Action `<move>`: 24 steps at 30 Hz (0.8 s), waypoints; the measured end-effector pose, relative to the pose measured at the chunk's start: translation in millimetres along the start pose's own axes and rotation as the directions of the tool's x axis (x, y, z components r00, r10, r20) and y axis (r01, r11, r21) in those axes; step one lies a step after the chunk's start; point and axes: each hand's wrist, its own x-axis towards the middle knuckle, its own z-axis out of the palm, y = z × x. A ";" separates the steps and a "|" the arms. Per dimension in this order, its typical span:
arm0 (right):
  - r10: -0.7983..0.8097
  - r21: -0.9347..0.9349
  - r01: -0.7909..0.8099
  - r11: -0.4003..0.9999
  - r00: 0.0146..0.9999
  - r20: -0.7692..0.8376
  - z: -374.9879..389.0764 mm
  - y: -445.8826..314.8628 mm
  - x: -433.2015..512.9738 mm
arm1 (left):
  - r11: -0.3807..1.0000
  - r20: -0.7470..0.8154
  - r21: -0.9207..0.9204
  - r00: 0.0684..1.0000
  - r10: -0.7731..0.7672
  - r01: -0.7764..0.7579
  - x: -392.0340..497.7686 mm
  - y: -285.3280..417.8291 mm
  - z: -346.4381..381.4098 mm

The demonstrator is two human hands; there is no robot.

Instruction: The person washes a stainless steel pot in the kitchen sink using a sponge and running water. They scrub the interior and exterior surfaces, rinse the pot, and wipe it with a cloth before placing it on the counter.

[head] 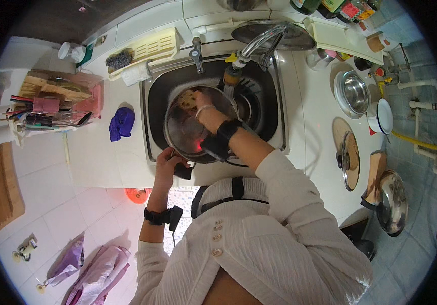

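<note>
A round metal pan is tilted over the sink. My left hand grips the pan near its rim, beside a dark handle part. Inside the pan, my right hand presses a yellowish scrubbing sponge against the far left of the inner wall; its fingers are partly hidden. The chrome faucet arches over the sink, its yellow-tabbed nozzle just beyond the pan's right edge. A darker round vessel lies in the basin, partly covered by the pan and my right arm.
A purple cloth lies left of the sink. Behind it are a cream rack with a steel wool pad and a large lid. Metal bowls and a glass lid stand right. A utensil holder is at left.
</note>
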 end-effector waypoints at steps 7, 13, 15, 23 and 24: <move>0.016 -0.535 0.807 0.251 0.549 0.836 -46.2 19.7 -74.5 | 0.994 -0.070 0.101 0.996 0.057 -0.050 26.0 -3.7 14.4; 0.172 -0.667 0.505 -0.549 0.849 0.500 -112.8 -11.1 -83.9 | 0.998 -0.009 -0.055 1.000 -0.012 0.011 13.5 -6.9 6.2; 0.059 -0.691 0.468 -0.551 0.848 0.527 -109.4 -13.2 -87.7 | 0.997 -0.034 -0.019 0.997 0.069 -0.069 13.1 -8.3 8.2; 0.055 -0.526 0.508 0.682 0.682 0.730 -21.4 3.3 -54.9 | 0.997 0.004 -0.077 1.000 -0.013 0.014 15.4 -8.2 17.6; -0.034 -0.389 0.298 0.871 0.829 0.559 -15.8 -3.7 -49.5 | 0.999 0.003 -0.045 1.000 -0.013 0.013 13.3 -6.6 18.0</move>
